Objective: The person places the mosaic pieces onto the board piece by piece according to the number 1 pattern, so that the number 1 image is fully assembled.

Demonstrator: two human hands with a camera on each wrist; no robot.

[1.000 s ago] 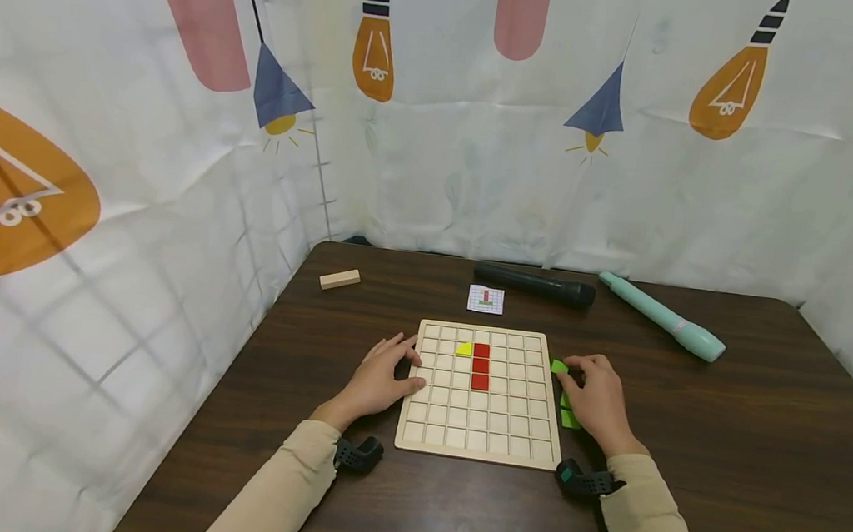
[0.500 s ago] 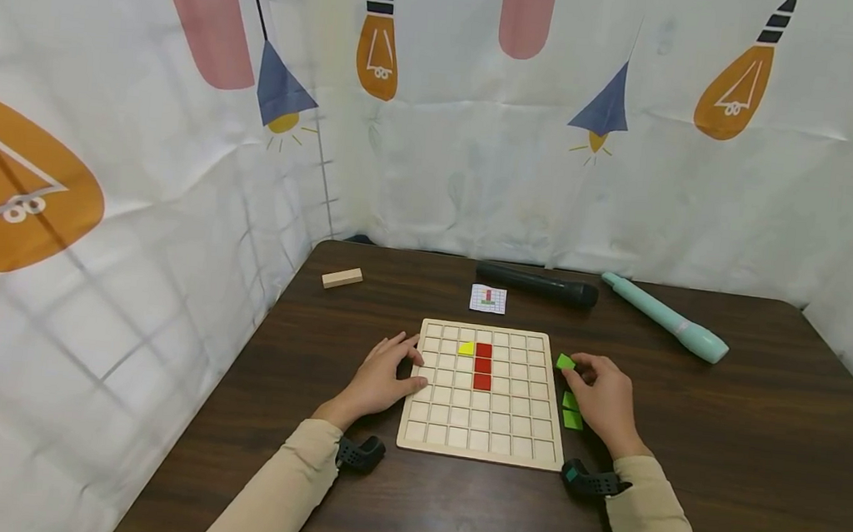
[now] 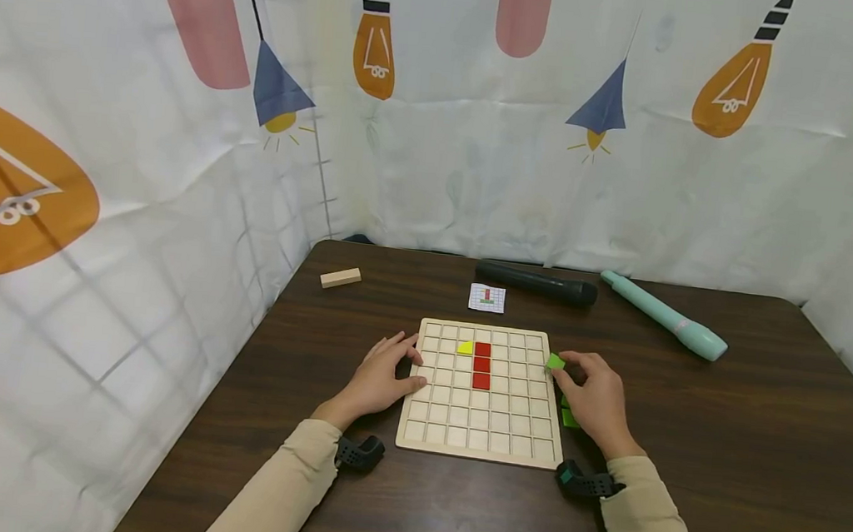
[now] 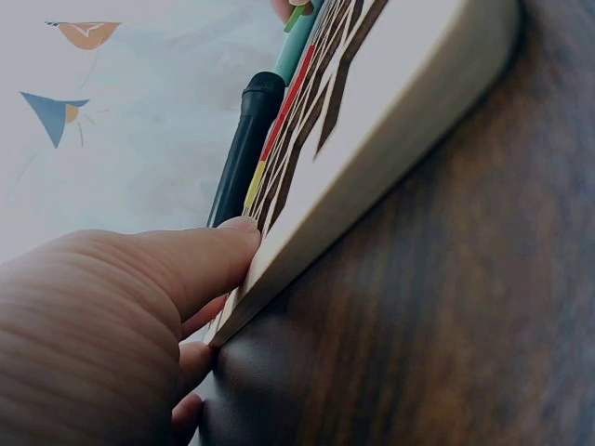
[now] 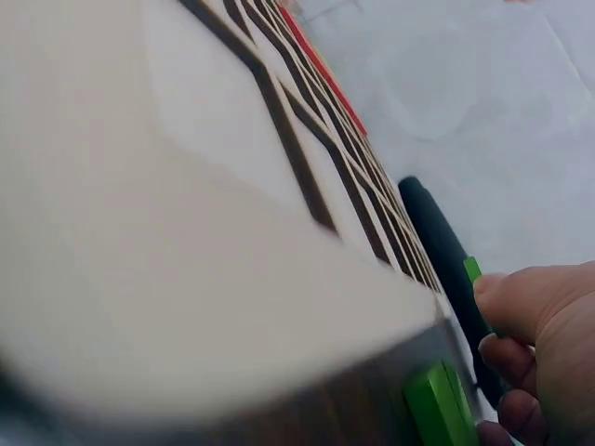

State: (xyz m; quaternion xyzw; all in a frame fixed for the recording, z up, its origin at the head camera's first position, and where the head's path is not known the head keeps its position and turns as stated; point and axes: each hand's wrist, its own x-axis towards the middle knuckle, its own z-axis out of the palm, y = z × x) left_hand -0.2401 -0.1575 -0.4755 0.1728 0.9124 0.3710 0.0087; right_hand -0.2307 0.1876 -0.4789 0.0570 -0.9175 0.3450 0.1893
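A wooden grid board (image 3: 448,418) lies on the dark table. On it sit a yellow piece (image 3: 465,347) with a slanted side and a column of red square tiles (image 3: 482,365). My left hand (image 3: 378,386) rests at the board's left edge; in the left wrist view the thumb (image 4: 209,260) touches the board's top near the rim. Between thumb and fingertips, my right hand (image 3: 597,396) pinches a green square tile (image 3: 555,361) over the board's right edge. More green tiles (image 3: 571,418) lie beside that edge, partly hidden by the right hand.
Behind the board lies a small pattern card (image 3: 487,298). A black microphone (image 3: 536,283) and a mint-green microphone-shaped object (image 3: 666,317) lie at the back. Far left is a wooden block (image 3: 340,278). A printed curtain (image 3: 464,169) hangs behind the table.
My right hand first drew the green tile slightly right and off the table, then brought it left to the board's right edge. The left hand has stayed in place.
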